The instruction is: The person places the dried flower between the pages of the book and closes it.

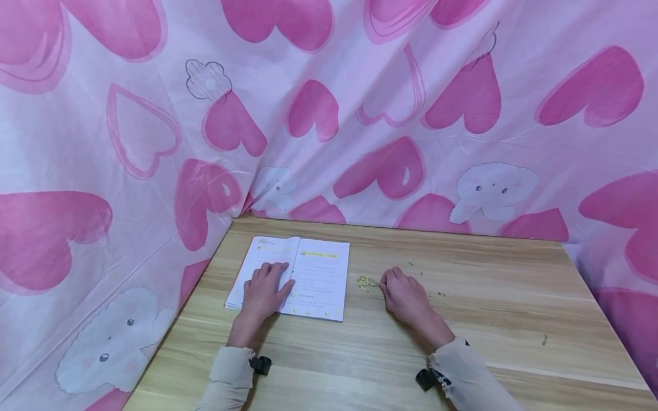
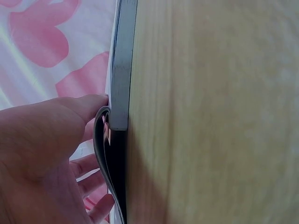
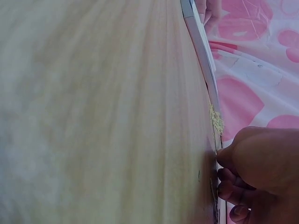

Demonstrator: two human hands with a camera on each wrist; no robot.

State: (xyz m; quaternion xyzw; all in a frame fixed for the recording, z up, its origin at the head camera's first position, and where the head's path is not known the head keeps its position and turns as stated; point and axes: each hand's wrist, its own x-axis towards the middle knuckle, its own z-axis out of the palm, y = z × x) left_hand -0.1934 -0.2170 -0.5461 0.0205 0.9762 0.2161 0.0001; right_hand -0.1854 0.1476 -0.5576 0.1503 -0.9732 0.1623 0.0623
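An open book (image 1: 324, 274) with printed pages lies on the wooden table. My left hand (image 1: 262, 289) rests on it with fingers spread, mostly over the left page and near the centre fold. Seen from the left wrist, the left thumb is at the book's lower edge (image 2: 122, 70), where the pages curve. Right of the book, a small sprig of yellow flowers (image 1: 366, 281) lies close over the tabletop. My right hand (image 1: 406, 294) pinches its thin dark stem, other fingers curled. From the right wrist, the yellow flower cluster (image 3: 216, 121) shows just beyond the fingertips.
Small dark green bits (image 1: 441, 294) are scattered on the table (image 1: 493, 319) right of and behind the right hand, with another bit (image 1: 545, 339) farther right. A pink heart-printed cloth (image 1: 380, 165) hangs along the table's back and left edges. Both wrists wear black camera straps.
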